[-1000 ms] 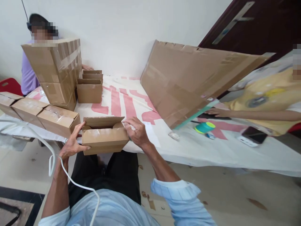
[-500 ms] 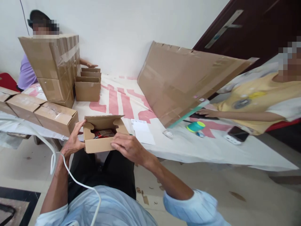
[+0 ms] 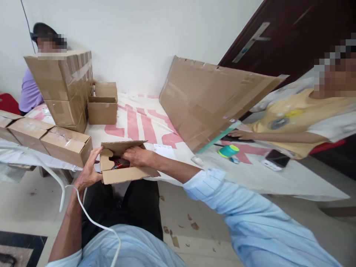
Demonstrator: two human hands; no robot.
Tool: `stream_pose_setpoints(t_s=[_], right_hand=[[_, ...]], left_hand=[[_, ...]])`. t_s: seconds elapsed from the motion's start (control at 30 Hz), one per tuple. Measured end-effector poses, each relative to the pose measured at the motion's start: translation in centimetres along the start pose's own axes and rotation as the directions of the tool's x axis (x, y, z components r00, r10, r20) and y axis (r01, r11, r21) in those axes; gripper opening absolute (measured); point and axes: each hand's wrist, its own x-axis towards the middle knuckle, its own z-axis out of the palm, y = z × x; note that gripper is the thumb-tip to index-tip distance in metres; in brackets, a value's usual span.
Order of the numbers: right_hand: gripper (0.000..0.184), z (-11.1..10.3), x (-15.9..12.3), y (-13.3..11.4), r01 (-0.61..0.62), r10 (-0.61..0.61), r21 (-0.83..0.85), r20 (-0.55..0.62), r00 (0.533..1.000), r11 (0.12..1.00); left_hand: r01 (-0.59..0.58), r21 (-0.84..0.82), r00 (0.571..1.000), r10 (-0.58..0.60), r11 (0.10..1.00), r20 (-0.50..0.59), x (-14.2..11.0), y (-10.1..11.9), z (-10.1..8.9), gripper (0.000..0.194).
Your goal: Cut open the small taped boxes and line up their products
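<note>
A small open cardboard box (image 3: 128,176) is at the table's front edge, above my lap, its flaps raised. My left hand (image 3: 90,168) grips the box's left end, thumb low and fingers at the upper corner. Inside lies a red and black packet (image 3: 120,164), partly covered. My right hand (image 3: 137,155) reaches over the right end into the box, against the back flap. Its fingertips are down among the contents, so what they hold, if anything, is hidden. A white paper sheet (image 3: 164,150) lies just behind my right wrist.
Closed cartons (image 3: 65,142) line the left edge, with a tall carton stack (image 3: 59,87) behind. Open boxes (image 3: 102,113) stand beside the stack. A large cardboard panel (image 3: 214,100) leans at centre right. A teal tape roll (image 3: 228,150) and a phone (image 3: 276,159) lie near a seated co-worker (image 3: 289,115).
My right hand has moved from the box's front right edge into the box. Now the right forearm covers part of the paper. The co-worker's hand at the far left open boxes is mostly hidden.
</note>
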Motion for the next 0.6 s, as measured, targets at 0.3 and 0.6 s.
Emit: stream_pose_setpoints(t_s=[0.3, 0.6], right_hand=[[0.027, -0.7, -0.6, -0.4, 0.061, -0.058, -0.038, 0.077, 0.995, 0.997], [0.025, -5.3, -5.0, -0.5, -0.006, 0.043, 0.201, -0.179, 0.983, 0.98]], left_hand=[[-0.028, 0.008, 0.999, 0.028, 1.0, -0.016, 0.1, -0.5, 0.2, 0.104], [-0.025, -0.05, 0.999, 0.023, 0.998, -0.035, 1.7, -1.3, 0.4, 0.112]])
